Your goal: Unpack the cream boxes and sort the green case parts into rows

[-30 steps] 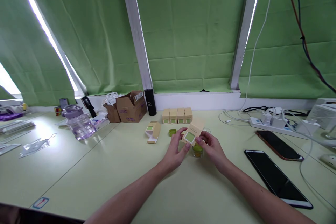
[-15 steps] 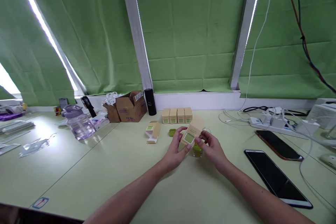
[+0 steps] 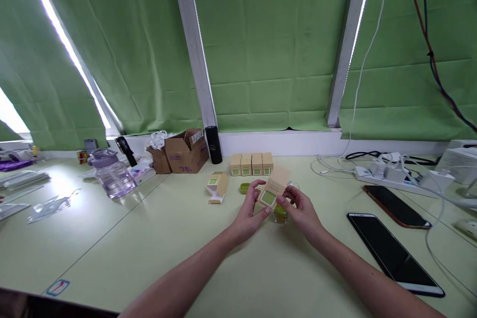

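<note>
Between my two hands a small tan cardboard box [image 3: 278, 180] with a green square on its front is held tilted above the table. My left hand [image 3: 252, 212] grips its left and lower side, fingers closed on it. On the right side, my right hand [image 3: 300, 208] pinches the same box. Just below it stands a small clear jar with a green lid [image 3: 280, 213], partly hidden by the box and my fingers. A small green piece [image 3: 244, 188] lies beyond my left hand. An opened tan box [image 3: 217, 187] with its flap out lies to the left.
Several matching tan boxes [image 3: 251, 164] stand in a row behind. A brown carton [image 3: 187, 153], a black cylinder [image 3: 213, 145] and a purple water bottle [image 3: 113, 175] are to the left. Two phones [image 3: 391, 251] and a power strip [image 3: 395, 179] with cables lie to the right.
</note>
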Demonstrator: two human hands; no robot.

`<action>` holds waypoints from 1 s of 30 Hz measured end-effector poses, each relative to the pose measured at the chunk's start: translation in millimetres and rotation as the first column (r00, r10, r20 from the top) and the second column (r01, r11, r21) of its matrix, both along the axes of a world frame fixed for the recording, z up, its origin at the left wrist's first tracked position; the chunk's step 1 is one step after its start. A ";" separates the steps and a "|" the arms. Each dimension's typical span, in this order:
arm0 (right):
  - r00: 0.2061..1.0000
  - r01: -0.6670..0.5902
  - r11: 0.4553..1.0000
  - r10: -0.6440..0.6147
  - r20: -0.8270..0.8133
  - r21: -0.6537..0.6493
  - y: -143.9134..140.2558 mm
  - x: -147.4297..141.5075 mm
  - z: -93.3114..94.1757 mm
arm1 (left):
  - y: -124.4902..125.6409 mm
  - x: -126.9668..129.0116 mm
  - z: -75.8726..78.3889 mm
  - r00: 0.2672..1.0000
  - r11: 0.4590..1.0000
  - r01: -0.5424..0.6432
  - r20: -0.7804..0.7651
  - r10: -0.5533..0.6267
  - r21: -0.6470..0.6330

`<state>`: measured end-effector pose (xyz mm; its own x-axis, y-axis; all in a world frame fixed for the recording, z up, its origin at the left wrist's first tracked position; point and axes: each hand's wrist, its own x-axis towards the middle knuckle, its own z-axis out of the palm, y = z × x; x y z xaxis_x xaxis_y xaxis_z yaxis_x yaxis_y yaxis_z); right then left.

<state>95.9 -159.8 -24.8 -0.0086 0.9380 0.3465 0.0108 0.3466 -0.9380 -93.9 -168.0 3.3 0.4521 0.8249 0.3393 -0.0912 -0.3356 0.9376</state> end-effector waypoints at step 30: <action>0.976 -0.041 0.991 0.013 -0.215 -0.127 -8.1 -1.7 20.9 | 1.0 -0.5 -7.1 0.847 0.726 -0.304 -0.173 0.502 0.617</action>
